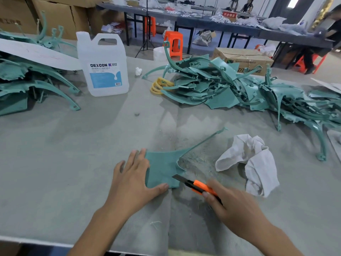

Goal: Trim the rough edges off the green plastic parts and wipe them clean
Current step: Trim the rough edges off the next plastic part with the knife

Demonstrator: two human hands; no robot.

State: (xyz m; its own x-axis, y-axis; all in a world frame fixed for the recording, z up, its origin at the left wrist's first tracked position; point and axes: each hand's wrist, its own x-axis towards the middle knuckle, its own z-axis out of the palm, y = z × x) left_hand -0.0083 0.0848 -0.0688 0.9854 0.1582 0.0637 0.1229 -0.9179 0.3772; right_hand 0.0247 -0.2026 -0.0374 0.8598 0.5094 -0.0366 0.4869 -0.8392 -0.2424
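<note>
Green plastic part (pixel 162 169) lay flat on the grey table (pixel 55 163) directly before you, its thin curved arm reaching away to the right. Your left hand (pixel 132 182) rested on its left side with the fingers spread almost straight and the thumb laid across its near edge, pressing it down. Your right hand (pixel 232 206) was curled round an orange utility knife (pixel 199 187), and the bared blade touched the part's near right corner. That hand was blurred.

Pale shavings (pixel 195 157) dusted the table just beyond the blade. A crumpled white cloth (pixel 258 163) sat near the part on your right, apart from it. Farther right and behind it sprawled a big pile of green parts (pixel 221 85), one leg hanging close to the cloth, with a yellow piece (pixel 158 85) at its left end. A second green pile (pixel 27 84) filled the far left under a white sheet (pixel 36 52), and a clear jug (pixel 103 65) stood upright between the two piles.

A broad stretch of grey surface ran from your left hand out to the left pile, and a strip of it lay between your wrists and the table's near edge. A seam in the cover ran toward you under the part.

Past the table's far edge were cardboard cartons (pixel 55 12), a box on the floor (pixel 243 58), an orange stool (pixel 173 43), a tripod (pixel 146 39) and long dark benches (pixel 203 21) strewn with white scraps.
</note>
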